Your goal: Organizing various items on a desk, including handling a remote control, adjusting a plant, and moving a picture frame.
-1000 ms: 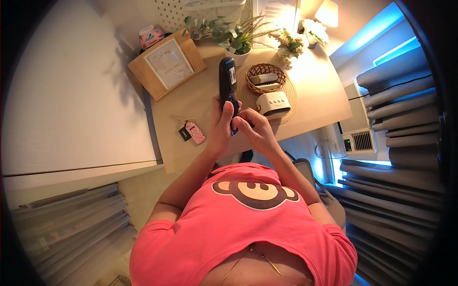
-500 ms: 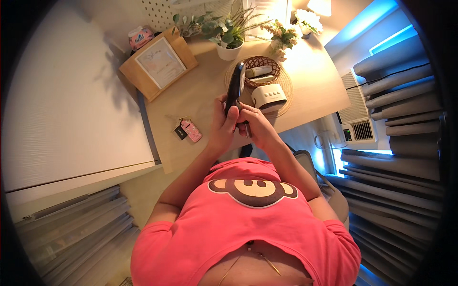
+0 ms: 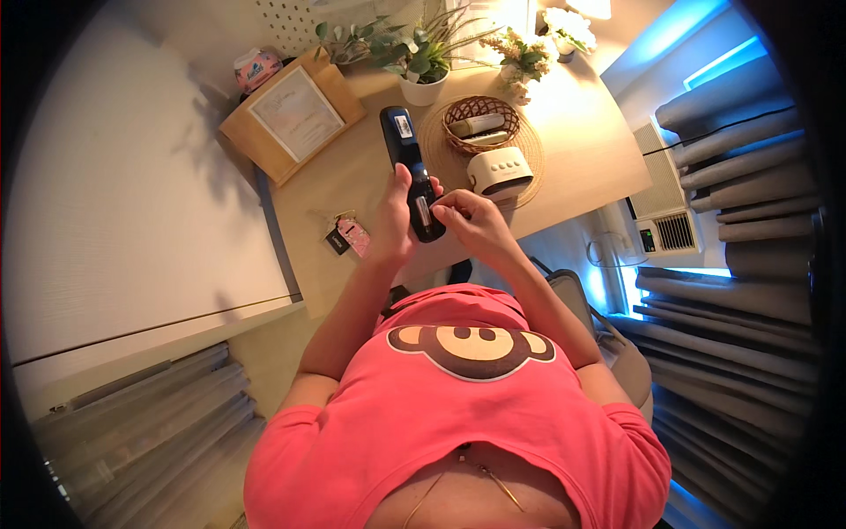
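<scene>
A long black handheld device [image 3: 402,145] stands out over the desk's near edge, held in my left hand [image 3: 394,220]. My left thumb lies along it, with fingertips showing at its right side. Its face toward me has a white label at the far end and a silver, battery-like piece [image 3: 423,212] set in the near end. My right hand [image 3: 480,225] is closed at the device's right edge, beside the silver piece. Thumb and forefinger are pinched together, and whatever they may hold is too small to make out.
On the wooden desk [image 3: 590,159] are a woven basket [image 3: 451,132] with bottles, a white box-shaped device [image 3: 499,169] with buttons, a pink key holder [image 3: 354,236], a framed sheet [image 3: 295,123] and a potted plant [image 3: 425,92]. A chair [image 3: 568,295] stands at right.
The black device has turned from edge-on to show its labelled face and moved left. My right hand has shifted slightly right, from under the device to its side.
</scene>
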